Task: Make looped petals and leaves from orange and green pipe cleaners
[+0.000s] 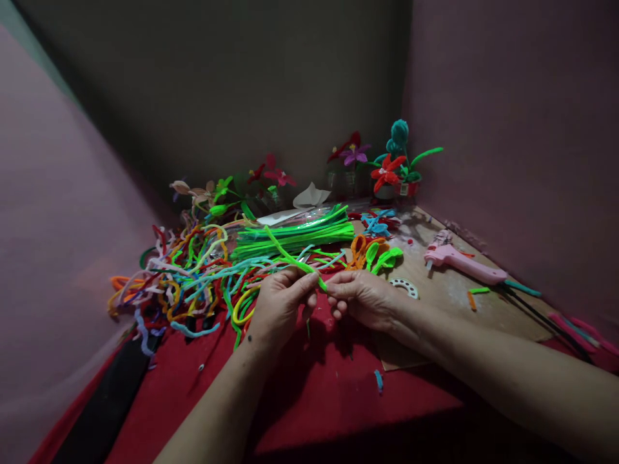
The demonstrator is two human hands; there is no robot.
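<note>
Between my two hands runs a bright green pipe cleaner (291, 259), its long end slanting up and to the left. My left hand (284, 301) pinches it between thumb and forefinger. Close beside, my right hand (360, 298) grips its short lower end with the fingertips, so the two hands nearly touch. Beyond them lies a clear packet of green pipe cleaners (300, 235). Looped green leaf shapes (384, 258) and an orange looped piece (356, 252) rest just past my right hand.
A tangle of coloured pipe cleaners (188, 270) spreads at the left. On the cardboard (445, 303) at the right are a pink glue gun (464, 263) and a white ring with holes (405, 287). Pipe-cleaner flowers (388, 173) stand along the back. Red cloth (309, 399) covers the table.
</note>
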